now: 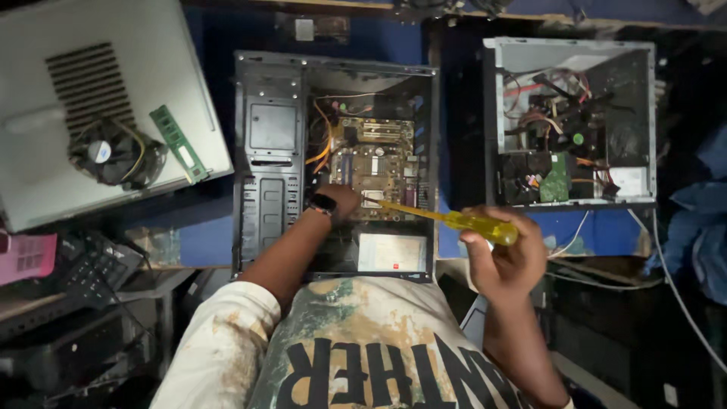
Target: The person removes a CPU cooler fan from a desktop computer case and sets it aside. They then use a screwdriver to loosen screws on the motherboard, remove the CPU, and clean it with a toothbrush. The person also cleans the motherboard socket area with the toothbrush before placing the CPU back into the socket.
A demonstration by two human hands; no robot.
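An open black computer case lies on its side in front of me, with a motherboard inside it. My left hand, a watch on its wrist, reaches into the case and rests on the board's lower edge. My right hand grips the yellow handle of a screwdriver. Its shaft points left, and the tip sits on the board next to my left hand's fingers.
A second open case full of cables stands at the right. At the left, a grey side panel carries a cooler fan and a green memory stick. A black keyboard lies lower left.
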